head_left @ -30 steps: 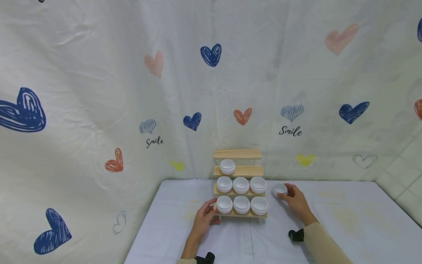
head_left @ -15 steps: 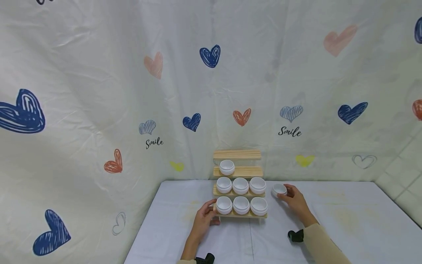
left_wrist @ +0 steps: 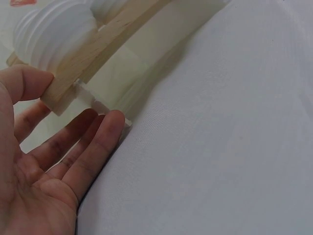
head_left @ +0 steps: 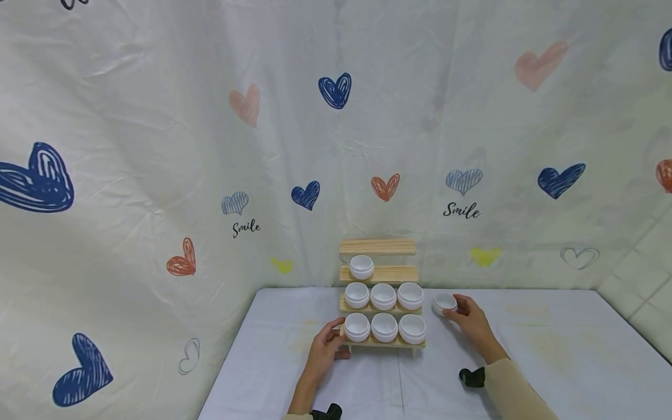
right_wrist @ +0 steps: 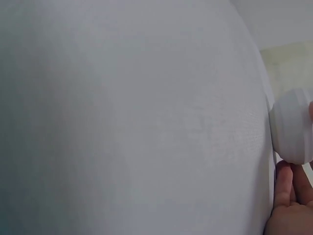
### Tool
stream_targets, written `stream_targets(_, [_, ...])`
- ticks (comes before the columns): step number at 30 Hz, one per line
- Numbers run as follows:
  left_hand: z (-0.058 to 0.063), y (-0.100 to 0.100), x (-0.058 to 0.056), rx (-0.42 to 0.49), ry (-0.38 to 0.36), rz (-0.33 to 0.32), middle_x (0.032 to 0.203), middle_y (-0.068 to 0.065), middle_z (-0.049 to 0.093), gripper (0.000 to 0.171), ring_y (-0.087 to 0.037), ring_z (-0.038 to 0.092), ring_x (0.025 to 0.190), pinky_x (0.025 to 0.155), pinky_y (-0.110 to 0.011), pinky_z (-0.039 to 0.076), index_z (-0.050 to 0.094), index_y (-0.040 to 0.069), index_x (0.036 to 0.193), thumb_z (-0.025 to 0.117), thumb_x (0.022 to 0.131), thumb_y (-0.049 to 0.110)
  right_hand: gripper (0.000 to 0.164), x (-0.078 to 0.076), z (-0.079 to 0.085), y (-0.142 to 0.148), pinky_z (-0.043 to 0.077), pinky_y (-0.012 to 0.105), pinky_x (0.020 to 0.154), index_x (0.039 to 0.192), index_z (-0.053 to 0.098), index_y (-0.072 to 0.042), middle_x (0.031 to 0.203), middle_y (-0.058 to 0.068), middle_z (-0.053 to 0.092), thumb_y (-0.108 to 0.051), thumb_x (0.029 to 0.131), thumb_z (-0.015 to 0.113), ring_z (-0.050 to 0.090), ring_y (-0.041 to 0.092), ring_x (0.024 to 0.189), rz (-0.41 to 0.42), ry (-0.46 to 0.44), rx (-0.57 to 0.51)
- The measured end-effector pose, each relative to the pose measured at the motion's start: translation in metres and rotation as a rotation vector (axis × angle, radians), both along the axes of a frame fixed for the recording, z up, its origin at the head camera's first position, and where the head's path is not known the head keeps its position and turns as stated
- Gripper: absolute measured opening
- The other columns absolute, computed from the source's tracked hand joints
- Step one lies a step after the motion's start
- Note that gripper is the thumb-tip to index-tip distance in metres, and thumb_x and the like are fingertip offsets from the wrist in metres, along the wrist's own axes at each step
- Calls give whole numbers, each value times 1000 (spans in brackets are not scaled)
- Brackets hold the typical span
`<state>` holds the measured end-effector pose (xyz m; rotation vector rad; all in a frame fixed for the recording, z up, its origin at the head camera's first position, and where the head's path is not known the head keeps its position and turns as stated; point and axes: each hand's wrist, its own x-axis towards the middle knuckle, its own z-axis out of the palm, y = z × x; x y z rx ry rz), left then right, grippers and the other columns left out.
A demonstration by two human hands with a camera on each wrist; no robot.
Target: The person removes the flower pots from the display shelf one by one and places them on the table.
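A tiered display stand (head_left: pixel 382 344) with pale wooden planks stands at the back middle of the table. Small white bowls (head_left: pixel 384 326) fill its two lower planks, three to a plank. One more white bowl (head_left: pixel 361 266) sits at the left end of the third plank; the top plank (head_left: pixel 378 247) is bare. My left hand (head_left: pixel 322 352) grips the lowest plank's left end, thumb (left_wrist: pixel 34 84) on its edge, other fingers by the clear support (left_wrist: pixel 95 102) beneath. Right of the stand, my right hand (head_left: pixel 472 324) holds another small white bowl (head_left: pixel 445 302), upright and at the table surface (right_wrist: pixel 292 126).
A white cloth covers the table (head_left: pixel 556 350). Behind it hangs a pale curtain (head_left: pixel 420 128) printed with hearts, close to the back of the stand. A tiled wall (head_left: pixel 643 280) borders the right side.
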<state>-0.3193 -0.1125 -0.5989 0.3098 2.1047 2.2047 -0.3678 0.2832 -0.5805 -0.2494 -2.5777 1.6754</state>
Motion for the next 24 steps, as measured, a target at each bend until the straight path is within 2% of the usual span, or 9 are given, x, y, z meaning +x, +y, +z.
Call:
stream_targets(5, [-4, 0, -1, 0, -1, -2, 114, -11, 68, 47, -16, 69, 94, 75, -39, 66, 53, 9, 146, 61, 99, 11, 77, 1, -2, 3, 39, 57, 119, 155, 28, 5, 155, 33, 37, -30, 99, 68, 40, 46, 142, -5, -19, -40])
stream_targets(14, [-4, -1, -1, 10, -2, -2, 113, -10, 67, 47, -16, 68, 95, 75, -38, 66, 54, 9, 145, 61, 99, 10, 77, 8, 0, 5, 38, 49, 120, 155, 26, 7, 158, 31, 35, -33, 101, 64, 37, 41, 145, -12, -20, -82])
stream_targets(20, [-3, 0, -1, 8, 9, -1, 113, -10, 67, 48, -15, 68, 95, 75, -39, 66, 52, 7, 146, 61, 99, 10, 78, 16, 1, 10, 42, 39, 117, 157, 24, 6, 160, 30, 34, -39, 104, 59, 38, 37, 145, 6, -38, -128])
stream_targets(22, [-2, 0, -1, 6, 8, 0, 113, -10, 67, 48, -15, 68, 95, 75, -39, 66, 52, 7, 146, 61, 99, 10, 79, 19, 2, 12, 47, 30, 111, 157, 24, 6, 159, 29, 35, -42, 104, 57, 43, 35, 142, 8, -50, -122])
stream_targets(24, [-2, 0, 0, 8, 5, -1, 113, -11, 67, 48, -15, 68, 96, 76, -40, 66, 52, 7, 146, 61, 99, 9, 78, 23, 3, 13, 49, 21, 101, 157, 23, 5, 158, 28, 37, -43, 104, 56, 51, 26, 133, 5, -77, -140])
